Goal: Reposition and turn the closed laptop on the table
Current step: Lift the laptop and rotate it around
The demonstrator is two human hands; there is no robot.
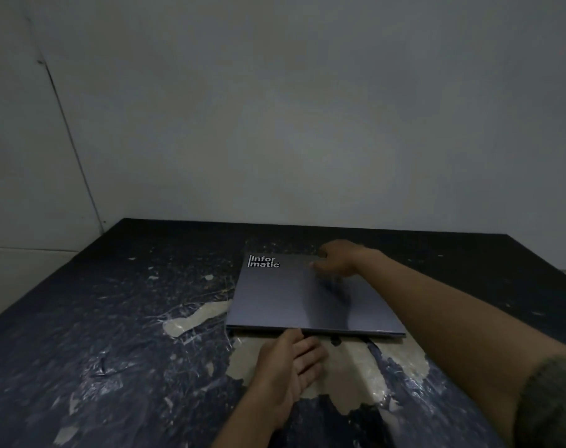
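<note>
A closed grey laptop (294,295) lies flat on the dark table (113,318), with a white "Informatic" sticker at its far left corner. My right hand (338,258) reaches over the lid and rests on the far edge, fingers curled over it. My left hand (294,363) lies palm down on the table just in front of the laptop, its fingertips touching the near edge. The fingertips of both hands are partly hidden by the laptop's edges.
The table's dark covering is scratched and peeled, with pale bare patches (356,367) around and in front of the laptop. A plain wall (275,124) stands right behind the table's far edge. The floor shows at the left.
</note>
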